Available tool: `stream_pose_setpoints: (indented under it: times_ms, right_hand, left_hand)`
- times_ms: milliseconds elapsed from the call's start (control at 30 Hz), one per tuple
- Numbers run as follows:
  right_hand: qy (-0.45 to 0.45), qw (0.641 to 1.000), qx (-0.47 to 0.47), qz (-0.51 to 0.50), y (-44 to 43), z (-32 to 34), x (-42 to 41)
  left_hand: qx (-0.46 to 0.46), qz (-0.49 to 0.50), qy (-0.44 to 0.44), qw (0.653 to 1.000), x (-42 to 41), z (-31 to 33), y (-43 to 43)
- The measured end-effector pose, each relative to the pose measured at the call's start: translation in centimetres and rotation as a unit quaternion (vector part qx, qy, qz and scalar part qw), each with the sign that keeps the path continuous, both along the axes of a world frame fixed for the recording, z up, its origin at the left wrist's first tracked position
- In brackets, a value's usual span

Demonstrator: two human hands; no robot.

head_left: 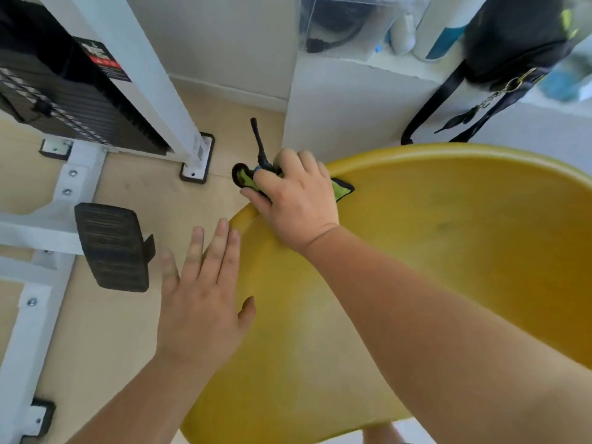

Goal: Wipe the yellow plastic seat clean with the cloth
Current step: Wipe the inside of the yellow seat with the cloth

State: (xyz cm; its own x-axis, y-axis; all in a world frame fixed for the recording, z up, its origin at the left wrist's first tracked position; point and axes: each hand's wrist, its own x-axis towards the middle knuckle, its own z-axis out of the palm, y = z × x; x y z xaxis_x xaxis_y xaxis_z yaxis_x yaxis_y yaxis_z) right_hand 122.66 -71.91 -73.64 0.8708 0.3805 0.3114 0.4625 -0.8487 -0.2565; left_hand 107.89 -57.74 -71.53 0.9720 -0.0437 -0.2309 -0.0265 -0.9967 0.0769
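Green cloth [342,189] under curled fingers [290,160] of right hand [298,200] on yellow seat [448,251]; left hand [198,315] outspread

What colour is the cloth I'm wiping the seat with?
The cloth is lime green with black edging, clearest in the head view.

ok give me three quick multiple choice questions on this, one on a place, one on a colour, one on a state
1. Where is the cloth on the yellow seat? A) at its rim B) in its middle C) under it
2. What colour is the cloth? A) red B) green with black edging C) white
3. How is the left hand? A) a fist B) flat, fingers straight C) holding a bottle
Answers: 1 A, the right hand grips it at the rim; 2 B, green shows beside that hand; 3 B, it holds nothing.
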Motion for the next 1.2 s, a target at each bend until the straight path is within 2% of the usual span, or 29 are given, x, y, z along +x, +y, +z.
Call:
stream_pose_setpoints:
  times_ms: [200, 367, 467, 567, 700, 767, 867, 933, 1000, 1067, 1200]
  right_hand:
    - [-0.028, 0.994, 0.019, -0.102, -7.0, -0.6, 4.3]
    - [-0.049, 0.979, 0.001, -0.196, -16.9, -0.3, 7.6]
    - [0.000, 0.965, -0.041, -0.258, -25.3, 0.5, 9.2]
    - [0.093, 0.921, -0.068, -0.373, -36.7, 2.0, 8.9]
    - [0.182, 0.828, -0.078, -0.525, -49.6, 4.0, 5.9]
    - [0.197, 0.806, -0.049, -0.556, -50.8, 4.1, 4.7]
    - [0.147, 0.794, -0.002, -0.590, -48.2, 3.3, 4.1]
    - [0.094, 0.813, 0.020, -0.574, -44.4, 2.4, 4.7]
    - [0.053, 0.863, 0.028, -0.502, -39.8, 1.6, 6.2]
    - [0.049, 0.910, 0.009, -0.411, -35.4, 1.4, 8.1]
    - [0.061, 0.946, -0.018, -0.319, -33.4, 1.4, 9.7]
  left_hand:
    - [0.014, -0.037, -0.020, 0.999, 8.2, -0.4, -6.7]
    - [0.021, -0.059, -0.020, 0.998, 13.4, -0.8, -15.0]
    - [0.022, -0.066, -0.031, 0.997, 15.9, -0.8, -19.4]
    - [0.025, -0.073, -0.030, 0.997, 17.5, -0.9, -23.1]
    - [0.040, -0.040, -0.018, 0.998, 18.2, -1.4, -25.4]
    - [0.054, -0.033, -0.012, 0.998, 18.1, -1.4, -25.4]
    - [0.070, -0.029, -0.004, 0.997, 18.1, -1.1, -25.7]
    - [0.082, -0.026, 0.004, 0.996, 18.3, -1.0, -26.2]
    - [0.087, -0.032, 0.007, 0.996, 18.7, -0.9, -26.9]
    - [0.082, -0.050, 0.003, 0.995, 19.4, -0.5, -28.2]
    - [0.065, -0.124, -0.010, 0.990, 21.1, 0.1, -32.8]
